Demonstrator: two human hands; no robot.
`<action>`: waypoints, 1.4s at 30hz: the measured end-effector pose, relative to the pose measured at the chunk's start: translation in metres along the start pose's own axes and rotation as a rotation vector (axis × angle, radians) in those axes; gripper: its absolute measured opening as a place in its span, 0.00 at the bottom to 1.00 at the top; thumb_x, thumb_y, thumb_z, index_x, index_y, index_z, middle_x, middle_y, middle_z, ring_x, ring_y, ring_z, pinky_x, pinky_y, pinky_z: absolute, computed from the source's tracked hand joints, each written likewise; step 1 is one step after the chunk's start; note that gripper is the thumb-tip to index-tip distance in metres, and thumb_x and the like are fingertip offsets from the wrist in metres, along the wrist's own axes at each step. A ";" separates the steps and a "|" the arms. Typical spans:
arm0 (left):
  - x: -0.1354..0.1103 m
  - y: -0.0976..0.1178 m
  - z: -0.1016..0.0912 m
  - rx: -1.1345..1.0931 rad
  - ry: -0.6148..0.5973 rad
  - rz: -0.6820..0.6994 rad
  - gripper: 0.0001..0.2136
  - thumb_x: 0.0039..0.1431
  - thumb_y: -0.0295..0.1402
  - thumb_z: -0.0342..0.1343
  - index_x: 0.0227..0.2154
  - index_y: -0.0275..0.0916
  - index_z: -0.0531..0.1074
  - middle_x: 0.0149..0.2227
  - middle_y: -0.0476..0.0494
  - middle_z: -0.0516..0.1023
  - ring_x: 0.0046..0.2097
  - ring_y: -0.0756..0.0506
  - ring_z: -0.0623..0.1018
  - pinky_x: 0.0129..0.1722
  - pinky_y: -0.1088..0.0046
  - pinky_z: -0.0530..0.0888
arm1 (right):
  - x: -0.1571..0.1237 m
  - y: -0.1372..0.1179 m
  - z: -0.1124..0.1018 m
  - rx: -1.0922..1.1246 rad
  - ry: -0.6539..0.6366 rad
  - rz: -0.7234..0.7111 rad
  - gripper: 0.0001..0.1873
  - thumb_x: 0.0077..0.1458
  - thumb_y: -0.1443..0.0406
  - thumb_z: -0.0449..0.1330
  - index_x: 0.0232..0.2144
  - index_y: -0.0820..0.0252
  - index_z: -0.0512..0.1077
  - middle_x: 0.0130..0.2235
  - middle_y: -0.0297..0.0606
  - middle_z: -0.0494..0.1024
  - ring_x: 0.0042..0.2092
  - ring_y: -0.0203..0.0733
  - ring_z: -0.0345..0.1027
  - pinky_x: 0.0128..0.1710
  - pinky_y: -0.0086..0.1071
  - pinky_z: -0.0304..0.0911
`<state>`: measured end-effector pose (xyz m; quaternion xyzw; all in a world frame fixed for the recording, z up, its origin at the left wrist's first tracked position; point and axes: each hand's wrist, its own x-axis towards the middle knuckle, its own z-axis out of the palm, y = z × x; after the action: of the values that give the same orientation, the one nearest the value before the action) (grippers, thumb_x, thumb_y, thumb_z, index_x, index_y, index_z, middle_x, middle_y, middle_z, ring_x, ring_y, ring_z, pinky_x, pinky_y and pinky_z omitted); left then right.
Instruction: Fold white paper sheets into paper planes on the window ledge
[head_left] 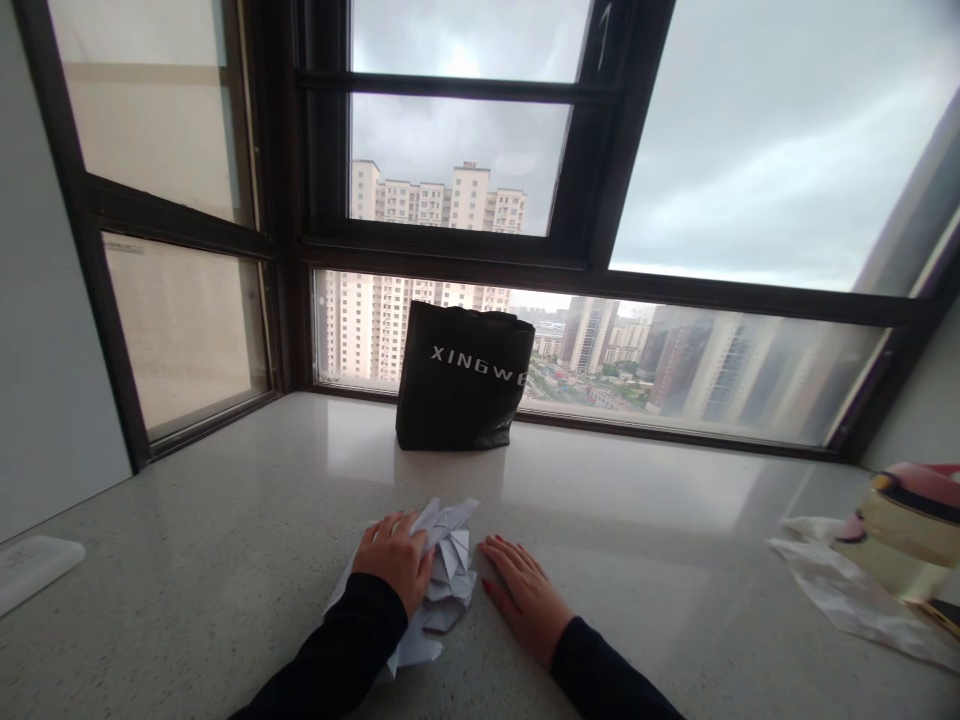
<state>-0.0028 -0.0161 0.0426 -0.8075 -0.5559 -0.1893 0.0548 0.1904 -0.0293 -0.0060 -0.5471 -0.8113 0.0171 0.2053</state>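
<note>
A heap of folded white paper (452, 565) lies on the pale speckled counter (630, 520) in front of me. My left hand (395, 560) is over the left side of the heap, its fingers bent around some of the folded paper; the palm hides part of it. Just right of the heap, my right hand (523, 595) lies flat on the counter with its fingers stretched out, holding nothing. Behind the heap stands an upright black bag (461, 395) with white lettering.
A closed window with dark frames (450, 255) runs behind the counter. At the right edge are a yellowish container with a pink top (900, 535) and a crumpled white sheet (840, 585). A white flat object (37, 568) lies at the left edge.
</note>
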 end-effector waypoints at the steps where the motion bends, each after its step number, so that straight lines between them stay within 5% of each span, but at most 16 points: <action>1: 0.003 -0.004 -0.003 -0.023 0.053 0.002 0.12 0.49 0.32 0.44 0.32 0.41 0.72 0.45 0.43 0.69 0.47 0.40 0.65 0.44 0.61 0.62 | 0.000 -0.001 0.000 0.010 0.008 0.005 0.20 0.52 0.61 0.46 0.47 0.63 0.61 0.49 0.45 0.64 0.52 0.45 0.54 0.50 0.41 0.50; 7: 0.018 -0.023 -0.007 -0.600 0.328 -0.057 0.15 0.52 0.39 0.41 0.29 0.36 0.71 0.33 0.43 0.74 0.36 0.44 0.71 0.33 0.70 0.67 | 0.004 -0.006 -0.010 0.158 0.200 0.049 0.16 0.54 0.62 0.44 0.41 0.59 0.65 0.41 0.42 0.70 0.45 0.43 0.61 0.44 0.38 0.56; 13: 0.013 -0.001 0.002 -1.400 0.051 -0.166 0.16 0.44 0.42 0.52 0.32 0.34 0.67 0.24 0.48 0.74 0.27 0.49 0.72 0.26 0.77 0.67 | 0.003 -0.018 -0.023 0.513 0.283 0.021 0.17 0.54 0.57 0.43 0.38 0.57 0.66 0.35 0.41 0.73 0.38 0.42 0.65 0.38 0.35 0.59; 16: 0.005 0.014 0.005 -1.565 -0.065 -0.169 0.15 0.41 0.39 0.57 0.30 0.36 0.65 0.24 0.48 0.74 0.28 0.49 0.73 0.26 0.77 0.67 | 0.000 -0.029 -0.021 0.650 0.264 -0.017 0.18 0.51 0.54 0.47 0.40 0.58 0.64 0.34 0.39 0.72 0.37 0.42 0.65 0.36 0.32 0.60; 20: 0.001 0.021 0.010 -1.699 -0.061 -0.200 0.15 0.39 0.35 0.59 0.25 0.39 0.58 0.26 0.52 0.72 0.27 0.50 0.73 0.26 0.76 0.68 | -0.002 -0.040 -0.017 0.664 0.250 -0.017 0.18 0.46 0.54 0.53 0.36 0.59 0.65 0.32 0.37 0.72 0.34 0.41 0.65 0.33 0.31 0.60; 24: 0.003 0.017 0.015 -1.595 -0.104 -0.024 0.12 0.42 0.32 0.56 0.27 0.39 0.57 0.24 0.52 0.71 0.28 0.49 0.73 0.28 0.74 0.68 | 0.000 -0.039 -0.016 0.688 0.255 0.032 0.13 0.49 0.57 0.50 0.24 0.60 0.67 0.24 0.35 0.72 0.27 0.38 0.64 0.29 0.29 0.59; 29: 0.007 -0.003 0.016 -0.890 0.070 0.093 0.13 0.45 0.26 0.47 0.38 0.37 0.61 0.40 0.40 0.70 0.44 0.43 0.68 0.44 0.65 0.62 | 0.005 -0.023 -0.012 0.799 0.377 0.199 0.16 0.49 0.54 0.48 0.20 0.59 0.60 0.17 0.30 0.63 0.21 0.35 0.59 0.22 0.27 0.56; 33: 0.007 -0.013 0.025 -0.481 -0.054 0.037 0.21 0.44 0.33 0.49 0.44 0.33 0.61 0.46 0.35 0.66 0.48 0.39 0.64 0.47 0.63 0.58 | 0.008 -0.012 -0.007 0.829 0.399 0.252 0.16 0.49 0.52 0.47 0.21 0.58 0.58 0.17 0.27 0.59 0.20 0.34 0.56 0.20 0.27 0.54; 37: 0.007 -0.013 0.031 -0.348 -0.156 0.014 0.24 0.45 0.36 0.48 0.47 0.33 0.59 0.47 0.38 0.66 0.49 0.41 0.64 0.48 0.66 0.58 | 0.008 -0.011 -0.004 0.827 0.375 0.251 0.16 0.50 0.53 0.45 0.21 0.58 0.58 0.18 0.29 0.62 0.20 0.34 0.57 0.21 0.27 0.55; 42: 0.009 -0.012 0.024 -0.334 -0.086 -0.040 0.24 0.42 0.28 0.49 0.48 0.38 0.59 0.48 0.41 0.65 0.50 0.43 0.63 0.48 0.68 0.57 | 0.007 -0.012 0.000 0.815 0.279 0.246 0.15 0.51 0.53 0.44 0.23 0.57 0.58 0.18 0.30 0.64 0.21 0.35 0.60 0.21 0.28 0.55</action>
<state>-0.0057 0.0033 0.0226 -0.8014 -0.5347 -0.2453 -0.1076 0.1780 -0.0280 -0.0005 -0.5111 -0.6316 0.2860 0.5079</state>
